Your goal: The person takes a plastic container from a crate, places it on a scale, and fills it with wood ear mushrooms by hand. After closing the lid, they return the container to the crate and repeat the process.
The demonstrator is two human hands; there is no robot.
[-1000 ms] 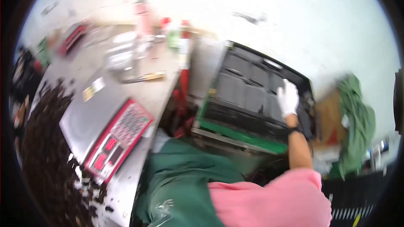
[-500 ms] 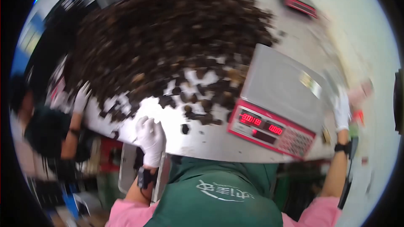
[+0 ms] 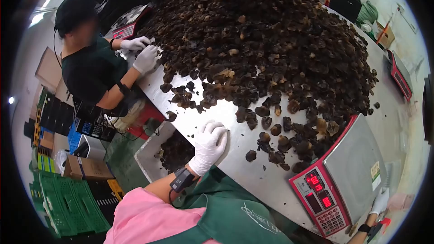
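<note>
My left hand (image 3: 209,147), in a white glove, rests on the metal table (image 3: 239,183) near its front edge. Its fingers are curled together, and no object shows in them. Ahead lies a large heap of dark brown, curled dried pieces (image 3: 253,40) resembling wood ear mushrooms, with loose ones scattered toward me. At the far right, my gloved right hand (image 3: 381,200) is beside the flat pan of a red digital scale (image 3: 318,199), its fingers stretched out. The scale's red display is lit, and its pan (image 3: 352,158) bears only a pale label.
A person (image 3: 90,58) across the left edge works at the heap with gloved hands (image 3: 145,56). A white bin (image 3: 147,162) with dark pieces stands below my left arm. Another scale (image 3: 400,74) sits at the right, and green crates (image 3: 70,203) are stacked lower left.
My view has swung left, bringing the other person and the bin into fuller sight. The scale and my right hand now appear lower right in view. My left hand stays by the table edge.
</note>
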